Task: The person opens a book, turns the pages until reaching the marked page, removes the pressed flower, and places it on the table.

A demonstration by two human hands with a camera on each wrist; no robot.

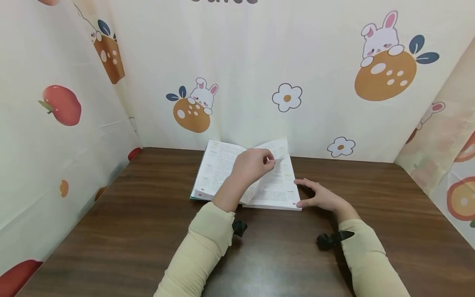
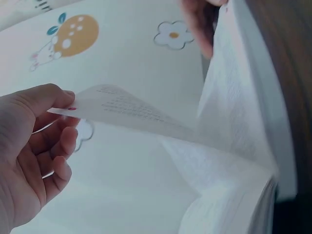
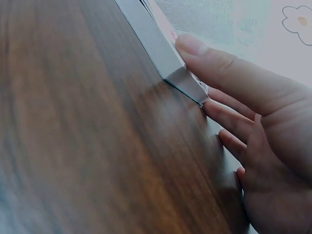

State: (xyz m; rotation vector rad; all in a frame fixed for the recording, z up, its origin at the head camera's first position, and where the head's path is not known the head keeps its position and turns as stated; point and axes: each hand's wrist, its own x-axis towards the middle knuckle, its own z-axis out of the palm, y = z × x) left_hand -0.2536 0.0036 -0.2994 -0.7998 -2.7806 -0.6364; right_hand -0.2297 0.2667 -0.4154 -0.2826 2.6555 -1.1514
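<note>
An open book (image 1: pixel 274 194) with printed white pages lies on the table. My left hand (image 1: pixel 252 164) is above the middle of it and pinches one page (image 2: pixel 122 109) by its corner between thumb and index finger. In the left wrist view that page is lifted and bends toward the spine, while the other fingers curl loosely below. At the book's lower right corner is my right hand (image 1: pixel 323 197). Its thumb (image 3: pixel 195 46) lies on the page edge, and its extended fingers (image 3: pixel 226 119) touch the side of the page block near the cover.
The dark wooden table (image 1: pixel 122 231) extends around the book on both sides and in front. Behind it hangs a white curtain (image 1: pixel 245 111) printed with rabbits, fruit and flowers, close to the book's far edge. Black wrist mounts (image 1: pixel 324 242) sit at both cuffs.
</note>
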